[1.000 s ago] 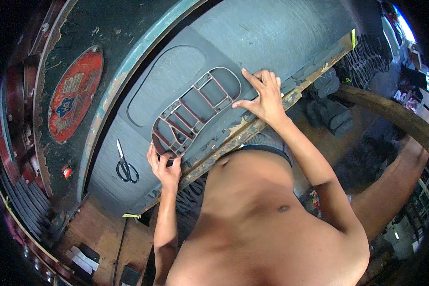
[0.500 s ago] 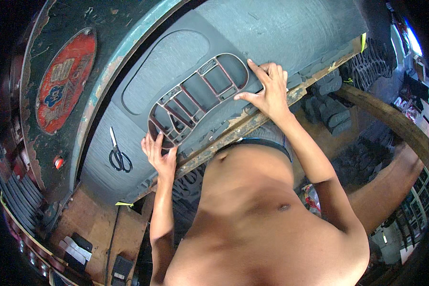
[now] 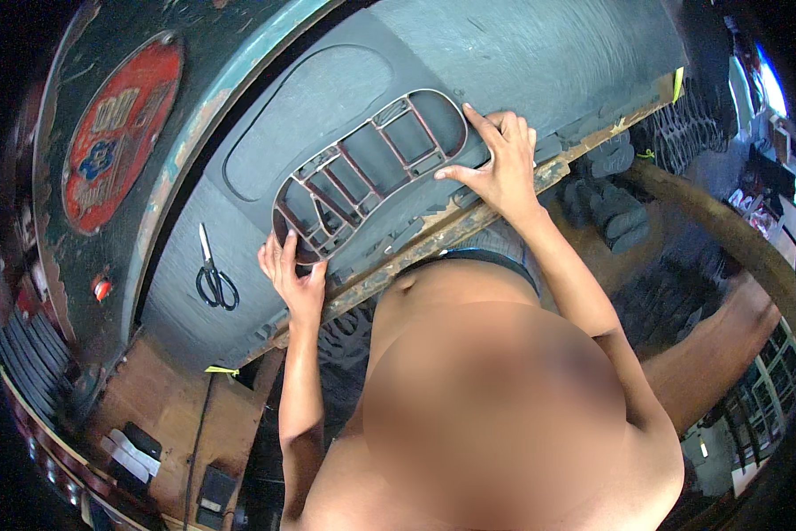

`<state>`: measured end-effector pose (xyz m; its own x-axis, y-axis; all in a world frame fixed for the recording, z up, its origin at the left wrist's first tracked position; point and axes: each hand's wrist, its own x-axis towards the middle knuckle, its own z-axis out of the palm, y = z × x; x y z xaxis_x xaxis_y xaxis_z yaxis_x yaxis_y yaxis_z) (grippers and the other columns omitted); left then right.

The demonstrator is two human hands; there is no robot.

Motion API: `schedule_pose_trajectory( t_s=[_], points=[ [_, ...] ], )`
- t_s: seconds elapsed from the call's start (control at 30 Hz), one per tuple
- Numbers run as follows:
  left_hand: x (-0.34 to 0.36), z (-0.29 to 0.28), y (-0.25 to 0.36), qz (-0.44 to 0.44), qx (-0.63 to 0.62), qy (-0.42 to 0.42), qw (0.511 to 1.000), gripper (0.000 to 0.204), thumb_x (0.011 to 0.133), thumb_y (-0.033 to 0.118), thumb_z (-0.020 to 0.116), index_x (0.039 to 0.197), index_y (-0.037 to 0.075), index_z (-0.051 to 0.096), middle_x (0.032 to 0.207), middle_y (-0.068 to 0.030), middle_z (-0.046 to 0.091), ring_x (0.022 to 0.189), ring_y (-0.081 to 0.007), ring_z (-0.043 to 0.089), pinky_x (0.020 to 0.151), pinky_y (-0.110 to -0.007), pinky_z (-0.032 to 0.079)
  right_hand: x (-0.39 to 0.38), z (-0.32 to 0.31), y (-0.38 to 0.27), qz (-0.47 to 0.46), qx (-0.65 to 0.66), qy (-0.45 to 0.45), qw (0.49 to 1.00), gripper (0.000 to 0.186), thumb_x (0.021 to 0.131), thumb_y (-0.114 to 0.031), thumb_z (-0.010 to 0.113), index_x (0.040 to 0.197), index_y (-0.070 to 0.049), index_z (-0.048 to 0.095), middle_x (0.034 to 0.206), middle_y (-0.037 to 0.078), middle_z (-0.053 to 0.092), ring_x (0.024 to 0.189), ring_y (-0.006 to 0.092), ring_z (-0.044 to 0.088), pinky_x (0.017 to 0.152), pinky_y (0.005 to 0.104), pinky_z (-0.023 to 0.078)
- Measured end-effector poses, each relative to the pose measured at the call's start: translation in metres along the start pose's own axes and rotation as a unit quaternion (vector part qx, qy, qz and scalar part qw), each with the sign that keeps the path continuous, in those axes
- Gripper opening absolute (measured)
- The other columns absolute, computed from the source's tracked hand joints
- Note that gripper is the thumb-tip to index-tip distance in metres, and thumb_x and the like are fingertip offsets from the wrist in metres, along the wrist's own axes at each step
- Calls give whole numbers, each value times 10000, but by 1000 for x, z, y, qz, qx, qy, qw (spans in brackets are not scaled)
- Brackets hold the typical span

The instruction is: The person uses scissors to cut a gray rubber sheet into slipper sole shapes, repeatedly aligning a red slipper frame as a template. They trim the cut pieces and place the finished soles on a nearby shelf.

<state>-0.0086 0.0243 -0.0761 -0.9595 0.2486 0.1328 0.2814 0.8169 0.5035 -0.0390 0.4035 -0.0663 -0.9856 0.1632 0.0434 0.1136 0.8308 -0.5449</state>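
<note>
A sole-shaped metal frame (image 3: pixel 371 159) with dark red crossbars lies on a grey sheet (image 3: pixel 504 53) that has an oval cut-out outline (image 3: pixel 309 66) above the frame. My left hand (image 3: pixel 293 279) grips the frame's lower-left end between thumb and fingers. At the upper-right end, my right hand (image 3: pixel 499 168) holds the rim with thumb and forefinger spread around the curve. Black-handled scissors (image 3: pixel 216 285) lie on the sheet, left of my left hand.
A dark machine housing with a red oval plate (image 3: pixel 122 133) arches along the left. A worn bench edge (image 3: pixel 389 265) runs before my body, with stacked dark cut pieces (image 3: pixel 610 212) below right. At lower left is a wooden board (image 3: pixel 159 398); a wooden beam (image 3: pixel 725 221) is at right.
The view has shifted, so the bench, scissors and frame appear higher and further left. Both my hands stay on the frame's ends, which holds nearly the same place on the sheet.
</note>
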Motion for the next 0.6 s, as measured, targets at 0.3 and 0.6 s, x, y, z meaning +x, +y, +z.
schedule_pose_trajectory(
  t_s=[0.3, 0.6],
  points=[
    [-30, -9, 47, -331, 3, 34, 943, 649, 809, 297, 855, 1343, 25, 605, 1066, -128, 609, 1046, -304, 575, 957, -454, 398, 1, 1, 2, -46, -45, -8, 998, 985, 603, -521, 918, 1425, -88, 591, 1110, 109, 583, 1082, 298, 541, 963, 458, 391],
    [-29, 7, 54, -356, -87, 121, 922, 403, 817, 157, 835, 1186, 54, 710, 1051, -69, 663, 1019, -231, 606, 994, -389, 344, -1, 8, 8, -57, -51, 6, 997, 942, 616, -488, 936, 1418, -131, 596, 1082, 90, 580, 1046, 287, 543, 952, 457, 393]
  ],
)
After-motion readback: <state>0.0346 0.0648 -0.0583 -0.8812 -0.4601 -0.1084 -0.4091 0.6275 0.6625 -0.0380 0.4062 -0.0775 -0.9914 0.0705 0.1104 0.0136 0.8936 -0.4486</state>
